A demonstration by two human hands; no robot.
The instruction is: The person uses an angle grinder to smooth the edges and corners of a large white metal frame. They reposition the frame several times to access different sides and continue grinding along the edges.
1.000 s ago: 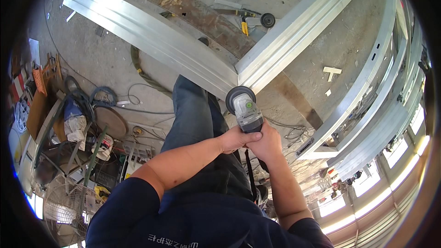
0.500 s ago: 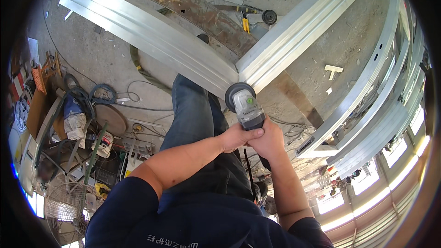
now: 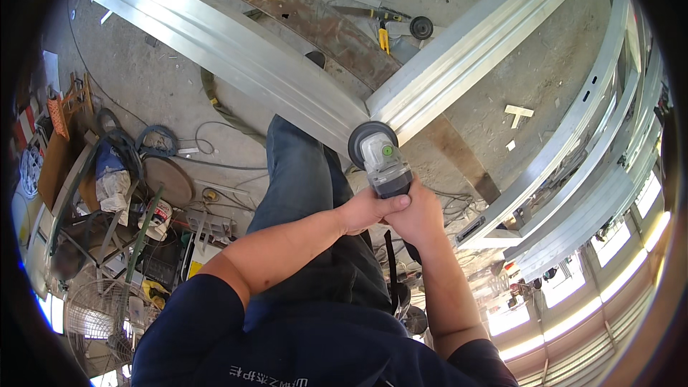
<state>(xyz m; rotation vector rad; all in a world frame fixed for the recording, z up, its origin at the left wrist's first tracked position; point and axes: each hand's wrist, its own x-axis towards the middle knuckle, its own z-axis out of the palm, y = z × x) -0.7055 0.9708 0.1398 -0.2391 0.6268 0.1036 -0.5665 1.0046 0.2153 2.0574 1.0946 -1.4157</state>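
Both my hands are wrapped round the body of an angle grinder [image 3: 385, 165] with a grey head and a round dark disc [image 3: 363, 142]. My left hand [image 3: 369, 211] grips it from the left, and my right hand [image 3: 419, 213] from the right, thumbs close together. The disc lies over the near corner of a silvery metal frame, where its left profile [image 3: 251, 57] meets its right profile [image 3: 473, 46]. Whether the disc touches the metal I cannot tell. A seam shows just beyond the disc.
Under the frame lies a rusty steel plate [image 3: 315, 29]. Beyond the corner are a yellow-handled tool [image 3: 384, 37] and a round black disc [image 3: 421, 27]. Curved metal frames [image 3: 573, 129] stand at the right. Hoses, clutter and a wire fan [image 3: 93, 322] fill the left.
The grinder and its disc have shifted slightly up and left at the frame's corner. Both hands keep their grip.
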